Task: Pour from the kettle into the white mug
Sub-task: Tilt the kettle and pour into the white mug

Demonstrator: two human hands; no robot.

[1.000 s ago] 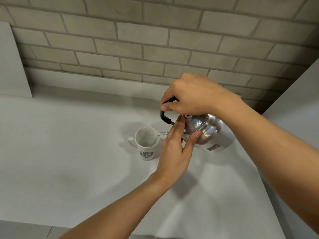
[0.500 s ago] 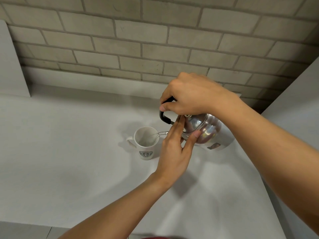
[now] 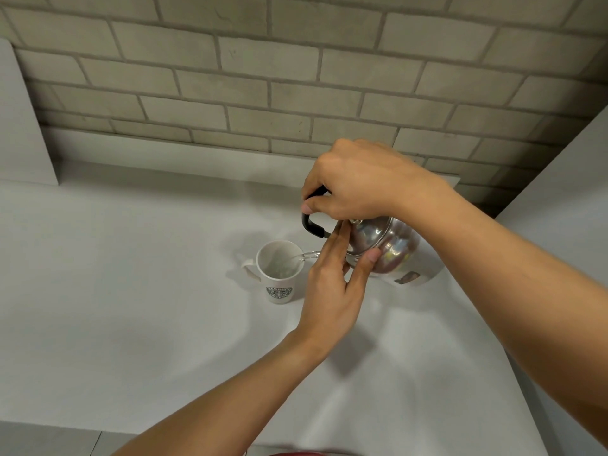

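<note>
**Kettle tipped over the mug**

The right hand (image 3: 358,179) is closed around the black handle of the shiny steel kettle (image 3: 388,246), held tilted near the bench's back edge. The left hand (image 3: 332,284) presses flat, fingers extended, on its lid. A clear stream runs into the white ceramic mug (image 3: 279,274), standing on the white bench (image 3: 115,291) just beside the kettle.

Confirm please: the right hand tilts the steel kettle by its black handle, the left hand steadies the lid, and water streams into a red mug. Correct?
Not quite. The head view shows the mug is white with a green logo, not red. The rest stands.
</note>
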